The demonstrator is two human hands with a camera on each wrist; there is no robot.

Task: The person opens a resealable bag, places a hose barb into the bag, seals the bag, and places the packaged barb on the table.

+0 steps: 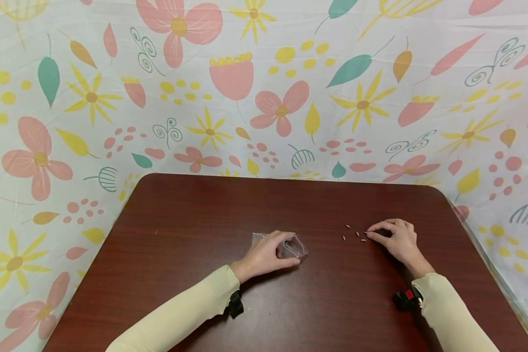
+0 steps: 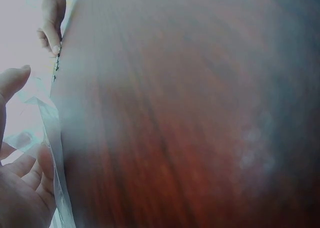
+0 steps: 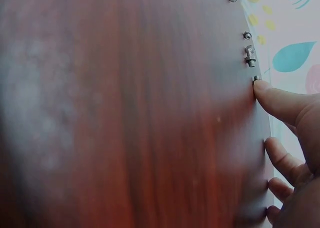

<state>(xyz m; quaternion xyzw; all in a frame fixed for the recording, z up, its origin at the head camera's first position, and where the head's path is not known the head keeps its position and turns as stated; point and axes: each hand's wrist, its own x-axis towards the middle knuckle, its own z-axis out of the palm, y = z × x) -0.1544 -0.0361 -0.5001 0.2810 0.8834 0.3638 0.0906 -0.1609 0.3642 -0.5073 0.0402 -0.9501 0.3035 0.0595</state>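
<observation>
My left hand (image 1: 264, 252) is curved around a clear zip plastic bag (image 1: 294, 247) on the table. In the left wrist view the bag's film (image 2: 55, 138) lies against the curled fingers, while the thumb stands apart. Over to the right, my right hand (image 1: 400, 242) pinches a small metal screw-like piece (image 1: 366, 232) between thumb and forefinger at the tabletop. Beside it lie several similar metal pieces (image 1: 357, 233), loosely scattered. The right wrist view shows one with a threaded end (image 3: 250, 56); the pinched piece (image 3: 257, 78) is mostly hidden by the thumb.
The dark reddish-brown wooden table (image 1: 193, 210) has rounded far corners. Behind it hangs a white cloth (image 1: 317, 29) printed with flowers and leaves. A black wrist device (image 1: 407, 298) sits at the right cuff, another (image 1: 234, 304) at the left.
</observation>
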